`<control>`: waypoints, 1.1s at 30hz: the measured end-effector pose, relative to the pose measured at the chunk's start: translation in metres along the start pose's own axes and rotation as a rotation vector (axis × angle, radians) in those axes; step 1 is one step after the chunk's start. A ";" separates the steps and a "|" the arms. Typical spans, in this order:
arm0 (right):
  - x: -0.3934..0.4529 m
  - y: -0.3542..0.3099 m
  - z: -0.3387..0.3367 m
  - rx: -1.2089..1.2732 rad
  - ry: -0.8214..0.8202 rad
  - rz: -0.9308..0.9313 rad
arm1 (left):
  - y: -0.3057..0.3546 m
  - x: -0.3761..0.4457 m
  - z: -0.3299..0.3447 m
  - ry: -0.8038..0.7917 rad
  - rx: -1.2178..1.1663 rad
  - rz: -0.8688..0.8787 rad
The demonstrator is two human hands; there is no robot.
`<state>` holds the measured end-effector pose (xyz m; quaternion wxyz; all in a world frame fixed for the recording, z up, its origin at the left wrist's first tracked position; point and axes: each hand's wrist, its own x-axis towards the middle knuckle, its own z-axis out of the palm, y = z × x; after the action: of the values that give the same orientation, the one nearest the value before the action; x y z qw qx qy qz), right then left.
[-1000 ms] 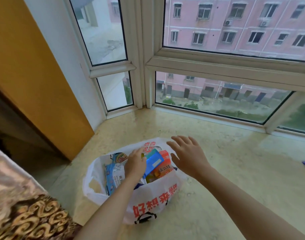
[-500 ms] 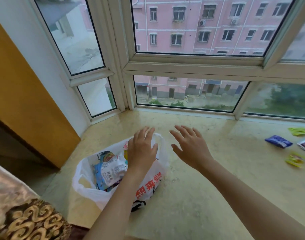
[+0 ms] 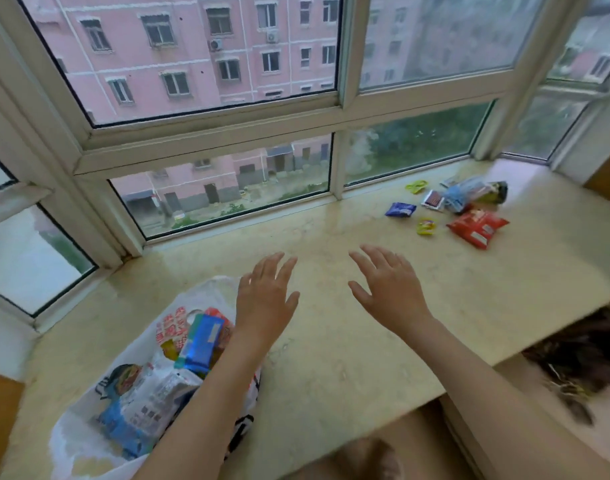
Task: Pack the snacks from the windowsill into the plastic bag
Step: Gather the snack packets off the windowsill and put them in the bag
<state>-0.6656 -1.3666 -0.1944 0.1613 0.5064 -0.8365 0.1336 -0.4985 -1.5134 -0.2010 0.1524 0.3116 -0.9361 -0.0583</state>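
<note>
The white plastic bag lies open on the windowsill at lower left, with several snack packs inside, a blue one on top. My left hand hovers just past the bag's far rim, fingers spread and empty. My right hand is beside it over bare sill, also spread and empty. At the far right lie loose snacks: a red pack, a dark blue pack, a small yellow one, a large bluish bag and a green-yellow wrapper.
Window frames and glass close off the sill's back and both ends. The sill's front edge drops off at the right, with patterned dark fabric below it. My foot shows at the bottom.
My left hand came out of the bag and released the blue pack. Both hands have moved rightward, and the view has swung right, bringing the loose snacks into sight.
</note>
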 end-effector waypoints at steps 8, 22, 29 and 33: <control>-0.059 0.082 -0.039 -0.096 0.062 0.169 | 0.083 0.015 0.017 -0.013 -0.012 0.219; -0.108 0.281 -0.057 -0.114 -0.023 0.197 | 0.274 0.049 0.096 -0.113 -0.103 0.188; -0.088 0.364 -0.041 -0.089 -0.088 0.166 | 0.321 0.078 0.134 -0.189 -0.078 0.099; -0.054 0.405 -0.013 -0.058 -0.122 0.155 | 0.337 0.124 0.165 -0.226 -0.054 0.086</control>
<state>-1.0015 -1.1355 -0.2287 0.1139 0.4426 -0.8848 0.0905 -0.8363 -1.3163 -0.2571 0.0565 0.2583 -0.9579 -0.1118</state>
